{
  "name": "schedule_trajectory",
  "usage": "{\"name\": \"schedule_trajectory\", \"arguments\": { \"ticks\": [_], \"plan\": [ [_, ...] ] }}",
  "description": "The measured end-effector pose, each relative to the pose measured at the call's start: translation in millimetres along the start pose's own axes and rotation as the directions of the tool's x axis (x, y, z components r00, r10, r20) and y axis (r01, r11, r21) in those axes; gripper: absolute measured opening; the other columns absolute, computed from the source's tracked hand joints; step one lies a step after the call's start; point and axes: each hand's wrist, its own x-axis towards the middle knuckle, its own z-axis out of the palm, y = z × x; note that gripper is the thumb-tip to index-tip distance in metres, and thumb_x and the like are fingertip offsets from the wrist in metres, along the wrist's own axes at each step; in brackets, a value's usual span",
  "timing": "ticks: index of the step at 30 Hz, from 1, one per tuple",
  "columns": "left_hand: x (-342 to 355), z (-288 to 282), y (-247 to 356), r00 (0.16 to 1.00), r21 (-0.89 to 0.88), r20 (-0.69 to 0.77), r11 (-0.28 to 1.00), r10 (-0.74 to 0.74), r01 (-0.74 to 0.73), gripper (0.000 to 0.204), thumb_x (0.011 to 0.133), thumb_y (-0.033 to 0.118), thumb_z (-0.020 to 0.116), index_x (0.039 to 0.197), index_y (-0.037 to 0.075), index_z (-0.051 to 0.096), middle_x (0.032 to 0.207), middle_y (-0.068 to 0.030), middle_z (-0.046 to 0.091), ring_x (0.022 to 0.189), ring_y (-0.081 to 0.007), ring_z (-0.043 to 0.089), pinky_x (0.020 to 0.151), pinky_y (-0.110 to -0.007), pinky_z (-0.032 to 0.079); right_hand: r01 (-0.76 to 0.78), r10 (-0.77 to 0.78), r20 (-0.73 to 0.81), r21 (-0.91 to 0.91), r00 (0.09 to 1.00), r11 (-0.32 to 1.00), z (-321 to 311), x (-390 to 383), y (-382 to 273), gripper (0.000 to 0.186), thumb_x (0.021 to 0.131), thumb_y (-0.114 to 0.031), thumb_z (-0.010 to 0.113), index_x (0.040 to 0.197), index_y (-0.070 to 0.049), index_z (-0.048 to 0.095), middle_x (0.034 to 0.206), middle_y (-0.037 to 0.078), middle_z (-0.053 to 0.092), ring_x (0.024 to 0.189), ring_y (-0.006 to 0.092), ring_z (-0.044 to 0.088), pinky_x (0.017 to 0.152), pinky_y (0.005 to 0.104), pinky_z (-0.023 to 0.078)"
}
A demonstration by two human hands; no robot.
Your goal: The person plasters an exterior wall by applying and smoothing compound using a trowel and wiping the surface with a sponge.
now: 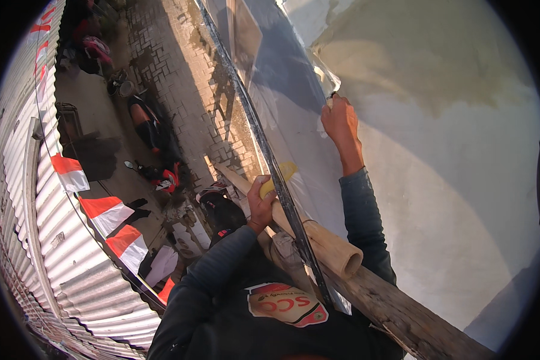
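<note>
My left hand (pixel 261 204) is closed on a yellow tool (pixel 269 186), beside a long dark metal bar (pixel 233 72) that runs diagonally past it. Part of the yellow tool shows behind the bar. My right hand (pixel 342 123), higher up, is closed around a small tool (pixel 333 93), too small to identify, at a white, ragged edge of the pale plastered wall (pixel 438 198). A thick bamboo pole (pixel 324 246) lies below my left hand, under the bar, next to a weathered wooden beam (pixel 414 318).
On the left are a corrugated roof (pixel 66 252) and red-and-white flags (pixel 120 246) on a line. Far below lie a paved lane (pixel 174 66) and parked motorbikes (pixel 150 132). The wall fills the right side.
</note>
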Motion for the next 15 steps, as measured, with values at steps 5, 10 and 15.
{"name": "schedule_trajectory", "arguments": {
  "ticks": [5, 10, 15],
  "plan": [
    [1, 5, 4, 0.999, 0.024, -0.023, 0.999, 0.046, -0.045, 0.032, 0.088, 0.007, 0.072, 0.115, -0.004, 0.061, 0.107, -0.0070, 0.065, 0.100, -0.0151, 0.059, 0.090, -0.030, 0.047, -0.033, 0.041, 0.218, -0.041, 0.975, 0.999, -24, 23, -17, 0.021, 0.082, -0.007, 0.057, 0.093, 0.007, 0.068, 0.095, 0.029, 0.068, 0.089, 0.0465, 0.067, 0.078, 0.0505, 0.053],
    [2, 11, 20, 0.997, 0.106, -0.021, 0.992, 0.072, -0.069, 0.028, 0.089, 0.006, 0.071, 0.113, -0.004, 0.062, 0.103, -0.0072, 0.065, 0.099, -0.0143, 0.059, 0.089, -0.029, 0.047, -0.111, 0.121, 0.283, -0.048, 0.952, 0.993, -41, 39, -30, 0.023, 0.080, -0.008, 0.056, 0.089, 0.008, 0.068, 0.094, 0.031, 0.068, 0.088, 0.0474, 0.067, 0.076, 0.0500, 0.053],
    [1, 11, 23, 0.994, 0.077, -0.025, 0.992, 0.104, -0.102, 0.023, 0.088, 0.004, 0.067, 0.109, -0.003, 0.062, 0.098, -0.0052, 0.062, 0.094, -0.0140, 0.057, 0.085, -0.028, 0.047, -0.205, 0.178, 0.359, 0.037, 0.916, 0.978, -46, 55, -27, 0.027, 0.083, -0.013, 0.055, 0.092, 0.010, 0.067, 0.091, 0.028, 0.070, 0.080, 0.0409, 0.069, 0.071, 0.0465, 0.053]
  ]
}}
